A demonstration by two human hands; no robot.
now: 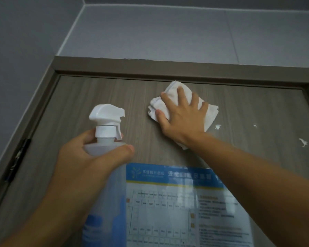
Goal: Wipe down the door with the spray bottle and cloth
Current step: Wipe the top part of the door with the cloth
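My right hand [183, 115] flat, fingers spread, pressing folded white cloth [169, 101] against grey-brown wood-grain door [89, 97], near top edge under door frame [150, 67]. My left hand [89, 155] wraps neck of clear spray bottle [105, 175], white trigger head up. Blue-headed notice [177, 202] below. White foam specks [302, 142] to right of cloth.

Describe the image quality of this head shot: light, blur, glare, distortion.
Head view: dim, flat indoor light with no hard shadows; wide-angle bending of the brown door frame; the translucent white-triggered spray bottle and left hand look soft up close; pale glare washes the blue printed notice, its text unreadable; the white folded cloth under the right hand is sharper.
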